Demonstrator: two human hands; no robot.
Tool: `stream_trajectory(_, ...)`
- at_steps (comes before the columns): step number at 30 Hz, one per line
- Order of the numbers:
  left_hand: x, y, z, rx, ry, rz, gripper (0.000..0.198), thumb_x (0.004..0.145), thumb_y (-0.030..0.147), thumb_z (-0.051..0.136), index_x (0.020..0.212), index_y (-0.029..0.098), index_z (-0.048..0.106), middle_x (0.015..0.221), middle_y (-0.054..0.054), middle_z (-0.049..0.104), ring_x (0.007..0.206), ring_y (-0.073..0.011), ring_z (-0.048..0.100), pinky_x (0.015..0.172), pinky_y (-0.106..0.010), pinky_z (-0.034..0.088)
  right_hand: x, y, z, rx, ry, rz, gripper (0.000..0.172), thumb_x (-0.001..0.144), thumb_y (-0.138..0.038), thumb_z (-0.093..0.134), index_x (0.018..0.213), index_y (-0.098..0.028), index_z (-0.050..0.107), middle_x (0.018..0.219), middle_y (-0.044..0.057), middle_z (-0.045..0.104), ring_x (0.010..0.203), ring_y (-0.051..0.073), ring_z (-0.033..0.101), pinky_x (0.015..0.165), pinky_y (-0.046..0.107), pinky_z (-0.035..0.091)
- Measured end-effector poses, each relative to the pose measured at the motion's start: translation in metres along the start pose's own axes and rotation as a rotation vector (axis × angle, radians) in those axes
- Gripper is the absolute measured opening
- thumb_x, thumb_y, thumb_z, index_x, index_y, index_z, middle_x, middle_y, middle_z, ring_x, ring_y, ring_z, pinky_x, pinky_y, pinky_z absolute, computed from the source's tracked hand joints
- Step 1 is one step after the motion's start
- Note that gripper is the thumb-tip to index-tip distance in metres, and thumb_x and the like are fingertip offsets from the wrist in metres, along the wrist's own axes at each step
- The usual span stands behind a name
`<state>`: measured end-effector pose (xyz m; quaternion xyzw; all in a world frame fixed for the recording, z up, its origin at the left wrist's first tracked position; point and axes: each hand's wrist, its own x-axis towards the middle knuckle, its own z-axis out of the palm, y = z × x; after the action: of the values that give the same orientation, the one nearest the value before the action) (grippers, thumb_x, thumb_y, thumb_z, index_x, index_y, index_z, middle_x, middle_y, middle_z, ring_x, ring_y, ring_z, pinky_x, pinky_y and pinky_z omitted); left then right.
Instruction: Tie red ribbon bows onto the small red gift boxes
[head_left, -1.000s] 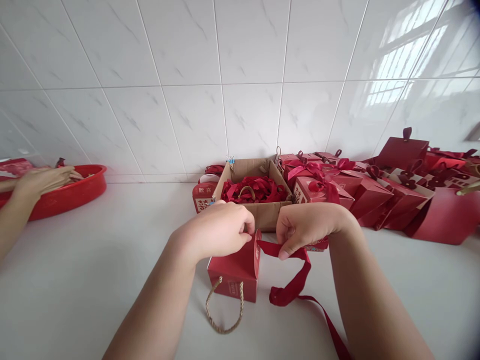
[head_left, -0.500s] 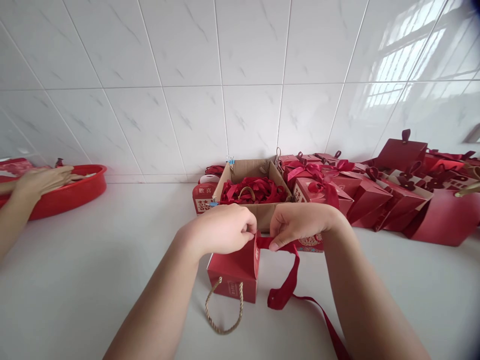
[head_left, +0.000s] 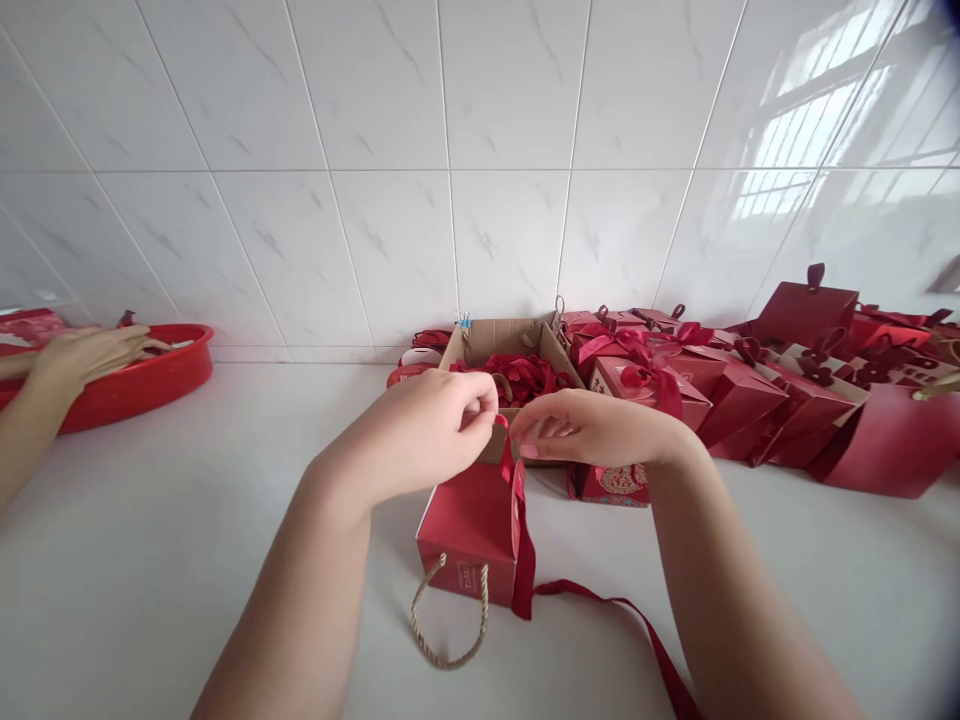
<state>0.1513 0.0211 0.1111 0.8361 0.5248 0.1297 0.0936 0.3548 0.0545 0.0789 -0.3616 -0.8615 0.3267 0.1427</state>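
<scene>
A small red gift box [head_left: 469, 520] stands on the white counter, its twisted rope handle [head_left: 448, 640] hanging down the near side. A dark red ribbon [head_left: 525, 560] runs through the box's raised top flap, hangs down the right side and trails along the counter to the right. Above the box my left hand [head_left: 442, 425] pinches the ribbon's upper end between thumb and fingers. Close beside that end, to the right, is my right hand [head_left: 577, 430], its fingers curved and parted from the thumb, with no ribbon seen between them.
Behind the box sits a cardboard carton [head_left: 472, 345] of red ribbons. Several finished red boxes [head_left: 739, 400] crowd the right side. At left, another person's hands [head_left: 90, 355] are over a red basin [head_left: 180, 365]. A tiled wall [head_left: 375, 250] closes the back.
My left hand has lifted the ribbon's end up from the flap. My right hand has let go of the ribbon and moved up and left; the ribbon now hangs against the box's side.
</scene>
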Motion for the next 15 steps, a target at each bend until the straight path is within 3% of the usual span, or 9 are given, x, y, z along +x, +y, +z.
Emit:
stream_trajectory(3,-0.006,0.001,-0.003,-0.008,0.115,0.029,0.021,0.085,0.033,0.038,0.069,0.022,0.047,0.060,0.002,0.050,0.052,-0.0120,0.041,0.049,-0.025,0.032,0.004,-0.004,0.006,0.120,0.041,-0.099,0.021,0.084,-0.036,0.057,0.094,-0.018,0.062,0.086,0.003,0.063,0.077,0.015,0.057,0.068,0.026,0.045)
stream_trajectory(6,-0.013,0.000,-0.005,-0.016,0.116,0.035,0.024,0.086,0.037,0.038,0.072,0.022,0.051,0.066,0.001,0.057,0.056,-0.0129,0.047,0.052,-0.025,0.035,0.004,-0.009,0.008,0.216,0.094,-0.180,0.021,0.084,-0.037,0.059,0.085,-0.017,0.060,0.077,0.000,0.057,0.068,0.012,0.051,0.063,0.024,0.042)
stream_trajectory(9,-0.017,-0.002,-0.007,-0.006,0.043,0.015,0.024,0.086,0.040,0.040,0.079,0.024,0.056,0.069,0.002,0.061,0.055,-0.0124,0.049,0.051,-0.025,0.034,-0.004,-0.013,0.004,0.300,0.232,-0.240,0.019,0.086,-0.035,0.058,0.083,-0.016,0.062,0.077,0.001,0.058,0.070,0.012,0.052,0.065,0.025,0.043)
stream_trajectory(15,-0.017,-0.014,-0.012,-0.004,-0.177,-0.067,0.024,0.080,0.045,0.049,0.093,0.027,0.060,0.074,0.002,0.065,0.056,-0.0135,0.054,0.049,-0.025,0.036,-0.037,-0.025,-0.005,0.403,0.645,-0.314,0.008,0.085,-0.026,0.061,0.082,-0.022,0.066,0.081,0.001,0.064,0.080,0.016,0.060,0.077,0.030,0.048)
